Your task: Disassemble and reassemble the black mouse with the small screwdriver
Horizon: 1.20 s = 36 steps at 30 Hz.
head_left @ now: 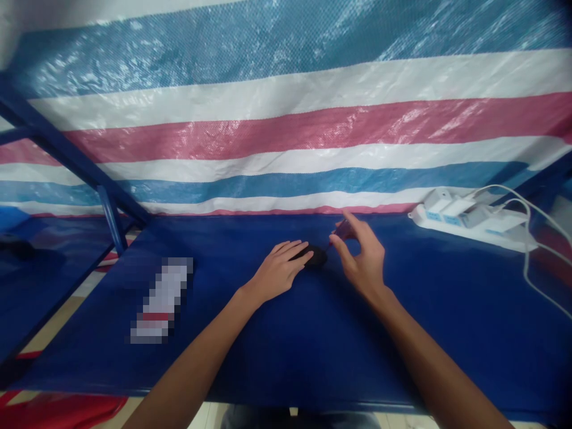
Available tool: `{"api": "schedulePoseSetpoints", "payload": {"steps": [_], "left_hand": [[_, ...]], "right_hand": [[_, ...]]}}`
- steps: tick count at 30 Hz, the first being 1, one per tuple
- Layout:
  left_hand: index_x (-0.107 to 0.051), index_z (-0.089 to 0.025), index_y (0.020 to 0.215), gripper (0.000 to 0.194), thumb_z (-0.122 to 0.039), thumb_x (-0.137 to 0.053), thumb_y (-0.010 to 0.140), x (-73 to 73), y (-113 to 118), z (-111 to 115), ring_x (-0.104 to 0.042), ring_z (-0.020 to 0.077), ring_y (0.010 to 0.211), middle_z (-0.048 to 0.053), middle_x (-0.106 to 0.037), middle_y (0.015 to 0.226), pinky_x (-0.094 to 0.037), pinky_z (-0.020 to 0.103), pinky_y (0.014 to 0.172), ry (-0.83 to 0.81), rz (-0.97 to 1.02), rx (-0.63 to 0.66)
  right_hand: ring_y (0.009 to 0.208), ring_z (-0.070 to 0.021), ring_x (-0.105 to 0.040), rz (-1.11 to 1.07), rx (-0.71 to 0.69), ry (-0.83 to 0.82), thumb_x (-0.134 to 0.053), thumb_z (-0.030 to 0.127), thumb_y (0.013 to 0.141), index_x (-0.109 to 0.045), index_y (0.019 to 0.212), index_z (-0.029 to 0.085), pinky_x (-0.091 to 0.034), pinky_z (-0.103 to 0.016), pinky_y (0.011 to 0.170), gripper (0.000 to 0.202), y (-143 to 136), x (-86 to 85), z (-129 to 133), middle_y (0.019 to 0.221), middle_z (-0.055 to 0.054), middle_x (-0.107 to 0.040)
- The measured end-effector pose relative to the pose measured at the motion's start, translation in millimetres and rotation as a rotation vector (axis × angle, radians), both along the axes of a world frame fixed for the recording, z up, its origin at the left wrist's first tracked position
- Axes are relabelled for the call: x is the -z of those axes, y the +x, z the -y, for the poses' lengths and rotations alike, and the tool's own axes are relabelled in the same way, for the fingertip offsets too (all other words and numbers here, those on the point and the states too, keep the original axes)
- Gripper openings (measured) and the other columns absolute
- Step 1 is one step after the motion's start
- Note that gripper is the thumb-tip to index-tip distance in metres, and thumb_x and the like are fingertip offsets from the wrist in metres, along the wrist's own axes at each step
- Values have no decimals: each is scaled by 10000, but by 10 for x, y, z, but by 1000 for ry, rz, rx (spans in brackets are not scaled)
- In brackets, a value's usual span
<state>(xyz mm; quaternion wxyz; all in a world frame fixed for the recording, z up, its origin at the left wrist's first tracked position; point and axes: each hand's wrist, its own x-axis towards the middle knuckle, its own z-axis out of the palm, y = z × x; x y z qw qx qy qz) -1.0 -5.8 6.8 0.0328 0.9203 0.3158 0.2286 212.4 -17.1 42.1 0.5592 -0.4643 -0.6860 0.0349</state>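
A blue table [286,345] carries a black mouse [316,257], a blurred pale strip [161,301] and a white power strip [473,226].

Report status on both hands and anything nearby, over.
Left hand on black rounded object. Right hand pinching small dark item, too blurred to identify. White power strip off to the right.

The one camera sits on the person's head and looks forward and down at the blue table [277,357], fairly near.
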Motion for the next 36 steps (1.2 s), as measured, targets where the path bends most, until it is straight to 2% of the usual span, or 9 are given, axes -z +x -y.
{"api": "schedulePoseSetpoints", "payload": {"steps": [2,6,12,31,36], "left_hand": [[-519,-213,1361,376,-187,-431,996,0,2,1,-427,232,1372,95,-491,1451,-372,476,1122,-1,-4,-4],[-520,-217,1357,379,-175,-438,989,-9,7,5,-430,229,1371,93,-486,1456,-367,473,1126,-12,-12,-11],[-518,-219,1357,386,-165,-444,982,-32,8,11,-427,229,1374,92,-482,1460,-369,472,1124,-23,-22,-16],[-512,-221,1364,388,-172,-445,984,-29,-5,14,-411,223,1386,85,-470,1470,-348,460,1138,-46,-19,-18],[-481,-236,1385,404,-184,-436,987,-26,-3,8,-385,225,1400,79,-465,1473,-338,474,1143,-65,-7,-8]], "right_hand": [[787,-166,-663,-44,46,-15,-630,261,871,-462,1402,257,-563,-352,799,557,-7,15,-2,1002,-49,-706],[785,-155,-686,-141,42,-76,-620,264,874,-344,1465,270,-573,-343,805,653,-18,42,10,1092,-49,-711],[805,-156,-696,-160,28,-93,-601,243,874,-339,1468,285,-578,-362,836,651,-18,49,28,1172,-55,-695],[819,-172,-699,-208,15,-53,-591,248,881,-396,1418,290,-584,-382,827,573,-29,54,47,1188,-76,-676],[782,-179,-706,-317,-14,-78,-632,281,854,-518,1291,277,-594,-391,795,452,-17,12,54,1114,-65,-694]]}}
